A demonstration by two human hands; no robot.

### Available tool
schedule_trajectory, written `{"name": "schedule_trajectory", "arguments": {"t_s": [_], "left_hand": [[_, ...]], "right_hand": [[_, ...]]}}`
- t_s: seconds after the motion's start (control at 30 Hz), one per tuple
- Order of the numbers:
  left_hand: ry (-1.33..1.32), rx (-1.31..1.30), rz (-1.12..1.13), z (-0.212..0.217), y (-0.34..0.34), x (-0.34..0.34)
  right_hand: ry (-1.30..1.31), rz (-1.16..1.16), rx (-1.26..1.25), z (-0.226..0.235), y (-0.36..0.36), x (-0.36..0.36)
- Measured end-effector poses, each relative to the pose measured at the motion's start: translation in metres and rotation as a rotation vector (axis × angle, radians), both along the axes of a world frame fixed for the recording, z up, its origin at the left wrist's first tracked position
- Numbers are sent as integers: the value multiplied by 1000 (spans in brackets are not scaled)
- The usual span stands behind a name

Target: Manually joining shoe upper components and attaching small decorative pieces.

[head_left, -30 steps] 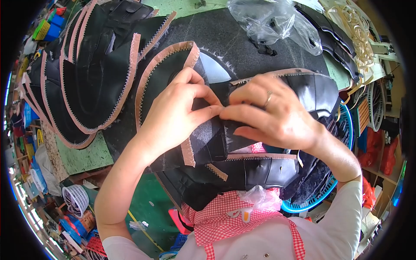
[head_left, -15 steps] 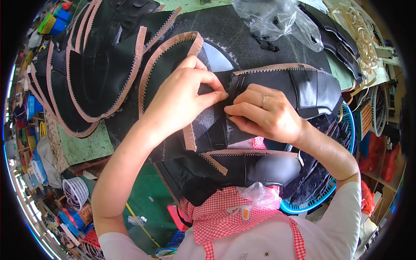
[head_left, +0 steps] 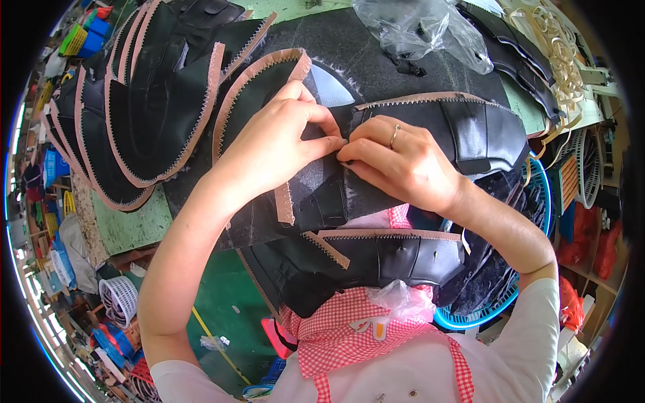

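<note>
Pinched nearly closed, the left hand (head_left: 277,134) and right hand (head_left: 410,161) grip a black upper (head_left: 433,134) mid-piece on the table (head_left: 134,225); likely light, supple and slightly slick, it is best held by its stitched edge (head_left: 423,101).

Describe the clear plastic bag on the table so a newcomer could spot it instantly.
Find the green worktable and the black sheet on it. Beyond the right hand, toward the far edge, lies the plastic bag. It's crumpled and see-through, unlike the black pieces and cream strips to its right.
</note>
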State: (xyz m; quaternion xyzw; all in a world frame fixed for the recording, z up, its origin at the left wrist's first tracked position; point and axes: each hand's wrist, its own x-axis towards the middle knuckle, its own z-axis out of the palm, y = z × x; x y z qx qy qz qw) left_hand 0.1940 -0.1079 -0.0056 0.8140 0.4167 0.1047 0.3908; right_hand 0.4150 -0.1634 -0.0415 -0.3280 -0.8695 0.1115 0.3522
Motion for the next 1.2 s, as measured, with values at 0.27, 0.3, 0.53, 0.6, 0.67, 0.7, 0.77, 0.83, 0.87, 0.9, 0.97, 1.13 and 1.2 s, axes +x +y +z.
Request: {"name": "schedule_trajectory", "arguments": {"t_s": [0.27, 0.3, 0.53, 0.6, 0.67, 0.7, 0.77, 0.83, 0.87, 0.9, 0.97, 1.13, 1.2], "left_hand": [[5, 251, -62, -11, -2, 2], [4, 248, -63, -15, -1, 2], [-73, 280, -41, -18, 6, -3], [-60, 213, -33, -13, 10, -8], [-72, 25, -31, -9, 14, -9], [-68, 8, -53, -8, 15, -10], [-26, 67, -82, -6, 12, -9], [16, 124, -110, -3, 11, -9], [23, 107, -115, -1, 11, -10], [31, 89, -121, 1, 11, -10], [44, 69, -98, 6, 10, -4], [29, 47, -11, -7, 11, 2], [-57, 333, 46, -23, 12, -1]], "right_hand": [[25, 18, -30, 1, 4, 2], [25, 6, -25, 1, 8, 2], [-11, 2, -76, 5, -18, -2], [24, -11, -154, 4, -15, -1], [21, -24, -148, 2, -18, 2], [34, -28, -148, 0, -19, 3], [50, -31, -146, 0, -19, 3], [46, -13, -165, 1, -19, 3], [46, -13, -166, 1, -19, 3], [51, -12, -162, 1, -18, 3], [56, -17, -164, 0, -18, 3], [38, -52, -123, 3, -7, 2], [44, -45, -135, 3, 5, 2]]}}
